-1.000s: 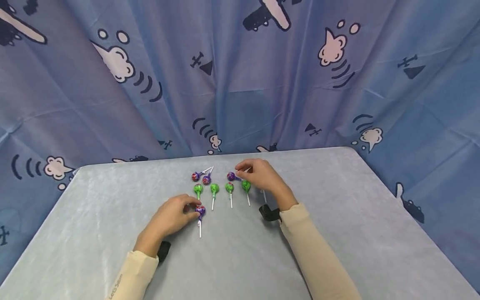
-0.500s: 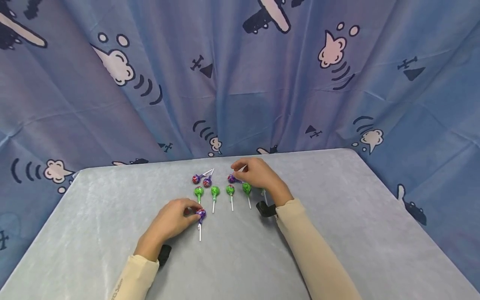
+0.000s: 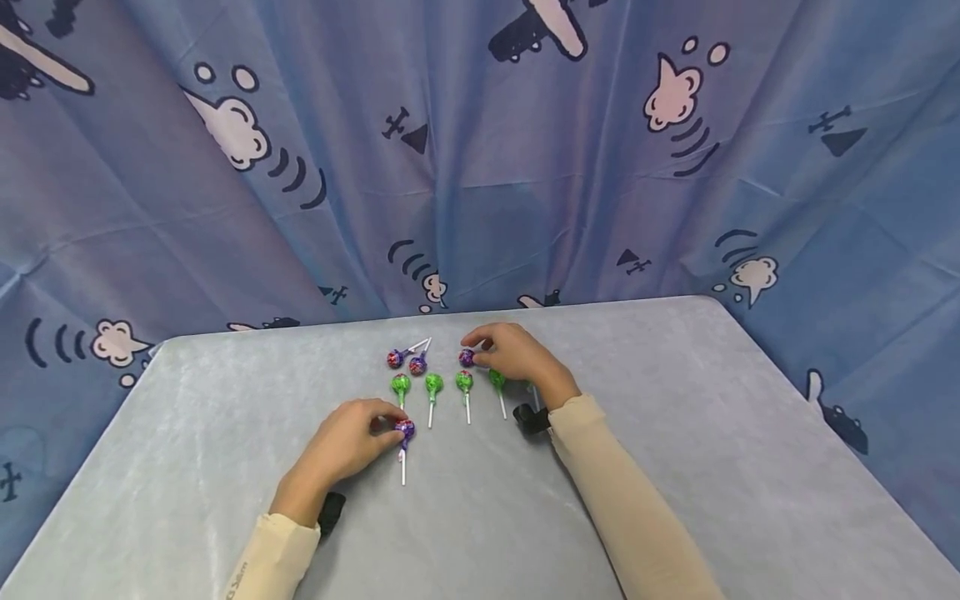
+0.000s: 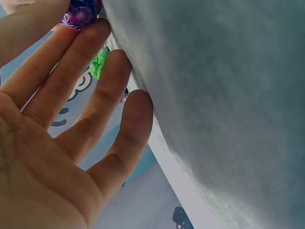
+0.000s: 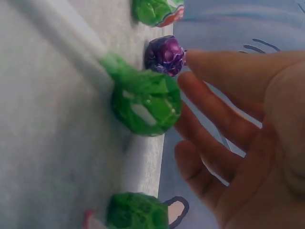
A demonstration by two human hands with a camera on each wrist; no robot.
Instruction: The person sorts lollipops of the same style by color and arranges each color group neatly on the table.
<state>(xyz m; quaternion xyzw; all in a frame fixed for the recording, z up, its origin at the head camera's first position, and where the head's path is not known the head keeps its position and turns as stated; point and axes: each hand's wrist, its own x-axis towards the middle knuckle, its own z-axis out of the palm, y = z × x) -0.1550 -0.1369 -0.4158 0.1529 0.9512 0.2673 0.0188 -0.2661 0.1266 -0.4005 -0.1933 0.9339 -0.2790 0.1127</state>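
Note:
In the head view my left hand (image 3: pixel 347 443) pinches the wrapped head of a purple lollipop (image 3: pixel 405 429) between thumb and fingers; its white stick points toward me. The left wrist view shows that purple wrapper (image 4: pixel 78 15) at the fingertips. Farther back, my right hand (image 3: pixel 517 354) has thumb and index finger at another purple lollipop (image 3: pixel 467 357), its stick hidden by the hand. The right wrist view shows the thumb against this purple head (image 5: pixel 165 56), the other fingers loosely bent. A green lollipop (image 5: pixel 147 105) lies close to the right hand's fingers.
Green lollipops (image 3: pixel 434 383) lie in a row, sticks toward me; the right wrist partly covers the row's right end. Two more purple lollipops (image 3: pixel 417 365) lie behind the row, sticks crossing. The grey-white table (image 3: pixel 675 433) meets a blue patterned curtain (image 3: pixel 495 217) at the back.
My right hand has shifted slightly, its thumb and index finger closing in on the far purple lollipop, whose stick end is now covered. The left hand keeps its hold on the near purple lollipop.

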